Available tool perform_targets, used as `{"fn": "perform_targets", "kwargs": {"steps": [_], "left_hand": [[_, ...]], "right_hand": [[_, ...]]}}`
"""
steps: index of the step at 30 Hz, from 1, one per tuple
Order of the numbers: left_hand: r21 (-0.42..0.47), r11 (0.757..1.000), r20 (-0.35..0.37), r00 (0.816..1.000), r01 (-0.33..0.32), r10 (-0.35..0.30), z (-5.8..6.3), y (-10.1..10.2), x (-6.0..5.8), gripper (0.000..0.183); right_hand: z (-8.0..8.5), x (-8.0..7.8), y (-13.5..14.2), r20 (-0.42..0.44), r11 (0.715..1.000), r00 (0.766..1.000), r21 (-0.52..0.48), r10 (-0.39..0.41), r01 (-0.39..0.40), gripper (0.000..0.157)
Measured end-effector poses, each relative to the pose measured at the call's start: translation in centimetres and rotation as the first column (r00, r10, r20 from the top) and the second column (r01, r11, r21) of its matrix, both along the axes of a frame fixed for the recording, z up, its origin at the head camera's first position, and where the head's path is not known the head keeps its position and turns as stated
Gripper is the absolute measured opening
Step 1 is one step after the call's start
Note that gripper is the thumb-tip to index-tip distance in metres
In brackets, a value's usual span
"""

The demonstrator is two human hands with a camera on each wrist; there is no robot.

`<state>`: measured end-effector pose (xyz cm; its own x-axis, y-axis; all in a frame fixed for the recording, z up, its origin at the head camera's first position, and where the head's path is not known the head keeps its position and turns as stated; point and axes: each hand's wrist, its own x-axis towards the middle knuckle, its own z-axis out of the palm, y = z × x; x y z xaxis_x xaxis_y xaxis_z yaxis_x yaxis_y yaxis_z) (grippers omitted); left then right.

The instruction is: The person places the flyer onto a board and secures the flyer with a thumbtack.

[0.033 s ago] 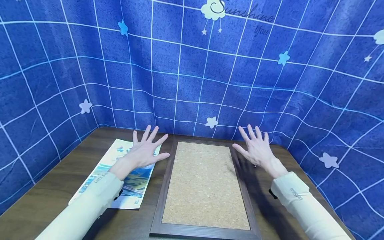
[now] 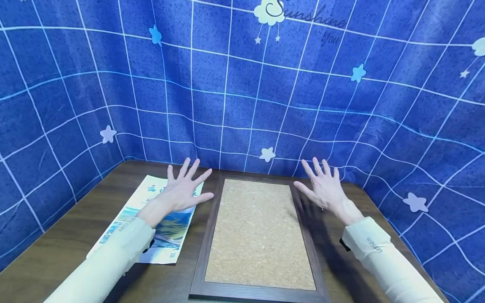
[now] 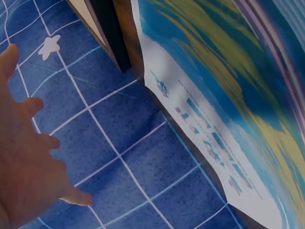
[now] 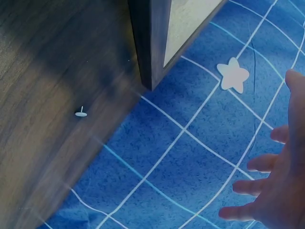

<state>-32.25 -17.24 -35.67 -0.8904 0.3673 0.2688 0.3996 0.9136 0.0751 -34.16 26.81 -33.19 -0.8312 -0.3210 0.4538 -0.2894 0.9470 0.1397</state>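
Note:
A cork board (image 2: 261, 231) in a dark wooden frame lies flat on the table. Left of it is a paper poster (image 2: 178, 225) printed with blue and yellow painted waves, partly covered by my left forearm. My left hand (image 2: 181, 191) is held over the poster's far right part, fingers spread and holding nothing. Over the board's far right side, my right hand (image 2: 326, 189) also has its fingers spread, with nothing in it. A thumbtack (image 4: 81, 113) stands point up on the wood, seen in the right wrist view.
The brown wooden table (image 2: 75, 219) reaches back to a blue curtain (image 2: 242, 84) with white grid lines and stars. The curtain also hangs along the table's left and right sides.

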Motion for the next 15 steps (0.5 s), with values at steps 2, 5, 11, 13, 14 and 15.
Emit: {"fn": "perform_targets", "kwargs": {"steps": [2,5,11,13,14,15], "left_hand": [[0.006,1.0,-0.002,1.0,0.0,0.0,0.1,-0.5,0.2,0.077],[0.001,1.0,-0.008,1.0,-0.006,0.006,0.5,-1.6,0.8,0.078],[-0.026,0.999,-0.071,0.997,-0.044,0.042,1.3,-5.2,3.3,0.08],[-0.029,0.997,-0.085,0.994,-0.065,0.062,1.5,-6.6,4.4,0.082],[-0.029,0.996,-0.088,0.993,-0.079,0.076,1.4,-7.3,5.0,0.083],[-0.023,0.995,-0.084,0.992,-0.093,0.091,1.4,-7.9,5.6,0.085]], "right_hand": [[0.0,0.0,0.1,-0.001,1.0,1.0,0.001,0.007,-0.007,0.08],[-0.1,0.0,0.4,-0.021,1.0,1.0,0.003,0.024,-0.024,0.078],[-0.9,-0.3,2.2,-0.083,0.994,0.992,-0.048,0.089,-0.094,0.054],[-1.4,-0.6,3.2,-0.057,0.987,0.992,-0.111,0.113,-0.119,0.043],[-1.8,-0.7,3.8,-0.031,0.98,0.992,-0.15,0.126,-0.13,0.039],[-2.1,-0.9,4.4,0.0,0.972,0.99,-0.192,0.141,-0.138,0.035]]}}
